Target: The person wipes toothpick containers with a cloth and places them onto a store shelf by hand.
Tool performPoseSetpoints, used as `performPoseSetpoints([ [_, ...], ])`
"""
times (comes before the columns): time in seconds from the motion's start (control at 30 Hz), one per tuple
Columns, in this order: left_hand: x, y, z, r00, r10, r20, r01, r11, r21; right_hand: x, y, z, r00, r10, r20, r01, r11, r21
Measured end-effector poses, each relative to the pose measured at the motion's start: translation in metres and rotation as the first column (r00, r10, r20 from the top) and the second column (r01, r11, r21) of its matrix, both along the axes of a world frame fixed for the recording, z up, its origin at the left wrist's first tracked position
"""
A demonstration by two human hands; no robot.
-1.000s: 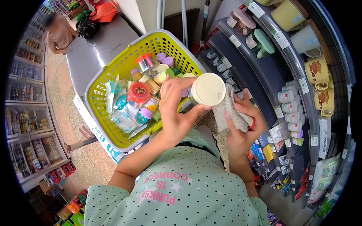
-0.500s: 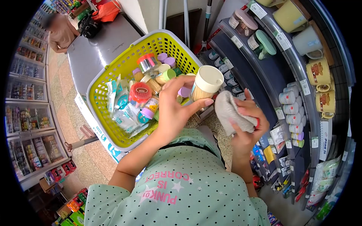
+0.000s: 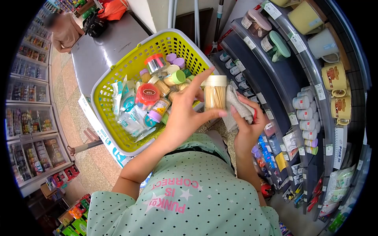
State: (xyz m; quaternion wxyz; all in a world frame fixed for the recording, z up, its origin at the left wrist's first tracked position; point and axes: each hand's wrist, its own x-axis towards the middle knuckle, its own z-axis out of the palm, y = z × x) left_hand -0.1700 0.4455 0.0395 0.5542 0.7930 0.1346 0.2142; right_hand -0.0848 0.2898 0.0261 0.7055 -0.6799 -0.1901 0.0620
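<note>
My left hand holds a clear jar of toothpicks with a cream lid, index finger by the lid and thumb by the base. The jar is roughly upright in view. My right hand is closed on a grey cloth with a red edge, which lies against the jar's right side. Just left of the jar stands a yellow-green basket. Inside are more toothpick jars, a red-lidded container and white-and-teal packets.
Curved shelves on the right carry mugs, lidded cups and small white containers. Behind the basket is a grey table with a black bag. Another person is at the far left. Poles stand at the back.
The jar has turned from its lid tilted towards me to nearly upright, showing its side. My right hand has brought the cloth left, up against the jar.
</note>
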Motion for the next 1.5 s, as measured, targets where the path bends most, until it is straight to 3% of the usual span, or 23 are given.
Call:
performPoseSetpoints([
  [0.3,-0.006,0.007,0.014,0.979,-0.039,-0.198,0.044,0.999,0.020,-0.002,-0.001,0.003,0.997,0.006,-0.083,-0.009,0.999,-0.031],
  [0.4,-0.008,0.003,0.030,0.926,0.126,-0.357,0.021,0.924,0.381,-0.003,-0.001,-0.004,0.995,0.043,-0.095,-0.042,0.999,0.013],
  [0.5,-0.010,0.001,0.023,0.955,0.178,-0.239,-0.053,0.892,0.450,-0.005,-0.001,-0.004,0.993,0.032,-0.114,-0.031,0.999,0.015],
  [0.6,-0.008,0.001,0.013,0.977,0.209,-0.032,-0.152,0.798,0.583,-0.003,-0.001,-0.003,0.999,-0.001,0.043,0.002,1.000,-0.023],
  [0.7,-0.008,0.004,0.005,0.991,0.115,-0.064,-0.069,0.870,0.489,0.007,-0.002,0.004,0.950,0.105,0.293,-0.073,0.990,-0.117],
  [0.8,-0.008,0.005,0.003,0.993,0.058,-0.102,-0.007,0.896,0.443,0.019,0.000,0.013,0.822,0.220,0.526,-0.100,0.964,-0.247],
  [0.9,-0.009,0.006,0.006,0.998,-0.011,-0.065,0.031,0.949,0.315,0.025,0.006,0.023,0.738,0.296,0.606,-0.092,0.935,-0.343],
  [1.1,-0.009,0.008,-0.011,0.985,-0.004,0.173,-0.050,0.950,0.308,0.024,0.009,0.032,0.677,0.309,0.668,-0.017,0.914,-0.405],
  [1.4,-0.012,0.018,-0.021,0.970,0.040,0.240,-0.109,0.953,0.282,0.013,0.001,0.034,0.665,0.383,0.642,-0.097,0.896,-0.434],
  [1.5,-0.012,0.015,-0.024,0.967,0.056,0.249,-0.051,0.998,-0.023,0.017,-0.004,0.038,0.678,0.455,0.577,-0.192,0.868,-0.459],
])
